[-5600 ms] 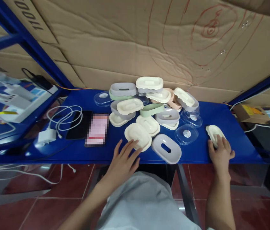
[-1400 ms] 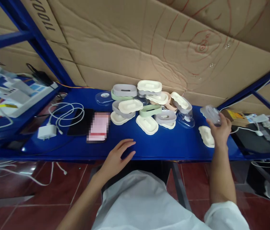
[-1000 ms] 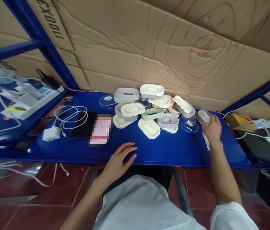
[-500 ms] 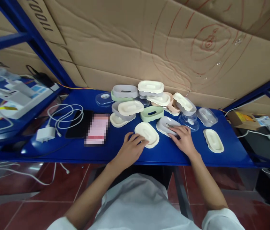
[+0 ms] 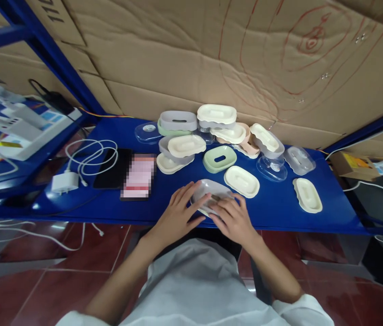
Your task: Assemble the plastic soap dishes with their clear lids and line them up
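A grey oval dish, like a soap dish, lies near the table's front edge with a cream rim showing under it. My left hand grips its left side, the index finger reaching over the rim. My right hand has its fingers curled over the right side of the same dish and partly covers it. Just right of the dish lies a cream oval tray, touched by neither hand. Behind them sits a green oval dish with a slot in its bottom.
Stacked grey dishes, cream trays and a peach dish stand along the cardboard wall. Clear lids lie among them. A lone cream tray is at right; a phone and a charger are at left.
The grey dish has moved left, to where a cream tray lay under my left hand. A cream tray now shows at the grey dish's former place. Both hands have come together.
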A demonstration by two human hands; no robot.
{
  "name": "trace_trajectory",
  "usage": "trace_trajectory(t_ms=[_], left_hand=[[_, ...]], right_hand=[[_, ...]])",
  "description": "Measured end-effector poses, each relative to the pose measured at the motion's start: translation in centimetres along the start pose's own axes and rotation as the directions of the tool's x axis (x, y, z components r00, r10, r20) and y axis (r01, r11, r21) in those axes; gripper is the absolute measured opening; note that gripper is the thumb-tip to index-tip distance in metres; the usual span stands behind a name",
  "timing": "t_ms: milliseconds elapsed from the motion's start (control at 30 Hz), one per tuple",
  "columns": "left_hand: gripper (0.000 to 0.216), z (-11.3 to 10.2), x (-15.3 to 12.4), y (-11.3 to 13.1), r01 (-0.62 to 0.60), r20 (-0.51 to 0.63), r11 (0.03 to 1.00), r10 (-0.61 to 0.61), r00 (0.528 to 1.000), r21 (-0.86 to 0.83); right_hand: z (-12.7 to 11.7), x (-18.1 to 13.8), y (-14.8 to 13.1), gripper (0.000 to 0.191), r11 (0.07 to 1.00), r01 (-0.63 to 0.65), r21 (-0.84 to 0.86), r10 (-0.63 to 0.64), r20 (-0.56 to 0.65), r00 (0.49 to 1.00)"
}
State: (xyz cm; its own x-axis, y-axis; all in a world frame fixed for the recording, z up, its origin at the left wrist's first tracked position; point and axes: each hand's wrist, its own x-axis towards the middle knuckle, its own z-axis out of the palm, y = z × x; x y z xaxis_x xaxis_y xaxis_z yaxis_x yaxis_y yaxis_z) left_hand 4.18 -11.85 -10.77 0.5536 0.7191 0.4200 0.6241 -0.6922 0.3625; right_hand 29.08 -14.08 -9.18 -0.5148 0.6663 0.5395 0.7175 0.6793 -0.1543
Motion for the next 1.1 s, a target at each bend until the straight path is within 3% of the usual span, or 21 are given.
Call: trace_trajectory(t_ms=[167,333,433,500,567,633,700,733,900,967,1100], left_hand=[[0.038,-0.2,-0.5,-1.0,-0.006,0.072,0.999,0.009,0.997,-0.032],[0.037,-0.3,-0.8,-1.0,0.007,0.058,0.999,-0.005,0.998,-0.05],[0.037,-0.6,-0.7,-0.8,0.002,0.04,0.996,0.001,0.999,-0.084],[0.032,-0.7,-0.7,-0.7,0.013,0.01,0.994,-0.012,1.0,-0.105],[0.028,-0.8,-0.7,-0.6,0.03,-0.029,0.993,-0.033,0.999,-0.111],[0.026,-0.7,-0.8,-0.6,0.033,-0.063,0.994,-0.04,0.997,-0.109],[0.024,-0.5,-0.9,-0.7,0.022,-0.085,0.994,-0.031,0.996,-0.107],[0.023,-0.4,-0.9,-0.8,0.016,-0.092,0.994,-0.026,0.995,-0.106],[0.024,-0.2,-1.0,-1.0,0.011,-0.097,0.995,-0.021,0.995,-0.104],[0.025,-0.3,-1.0,-1.0,0.02,-0.086,0.994,-0.03,0.996,-0.11],[0.023,-0.6,-1.0,-0.8,0.042,-0.062,0.991,-0.05,0.997,-0.125]], right_hand=[[1.2,-0.3,-1.6,0.042,0.999,-0.027,0.045,0.021,0.137,0.99],[1.1,-0.6,-1.2,0.053,0.99,-0.016,0.141,-0.009,0.171,0.985],[0.1,-1.2,0.5,0.055,0.988,-0.032,0.152,0.013,0.127,0.992],[-1.2,-2.3,2.7,0.05,0.991,-0.131,0.036,0.131,0.013,0.991],[-2.8,-4.3,5.8,0.043,0.934,-0.327,-0.14,0.307,-0.149,0.94],[-4.6,-6.6,9.2,0.043,0.783,-0.55,-0.29,0.472,-0.299,0.829],[-6.1,-8.7,12.3,0.05,0.64,-0.674,-0.368,0.557,-0.382,0.737],[-6.7,-9.5,13.5,0.054,0.606,-0.691,-0.394,0.58,-0.374,0.723],[-6.1,-9.3,16.4,0.067,0.704,-0.565,-0.431,0.585,-0.099,0.805],[-5.2,-8.4,16.5,0.069,0.732,-0.558,-0.391,0.57,-0.097,0.816],[-4.4,-8.0,16.7,0.064,0.726,-0.613,-0.311,0.591,-0.172,0.788]])
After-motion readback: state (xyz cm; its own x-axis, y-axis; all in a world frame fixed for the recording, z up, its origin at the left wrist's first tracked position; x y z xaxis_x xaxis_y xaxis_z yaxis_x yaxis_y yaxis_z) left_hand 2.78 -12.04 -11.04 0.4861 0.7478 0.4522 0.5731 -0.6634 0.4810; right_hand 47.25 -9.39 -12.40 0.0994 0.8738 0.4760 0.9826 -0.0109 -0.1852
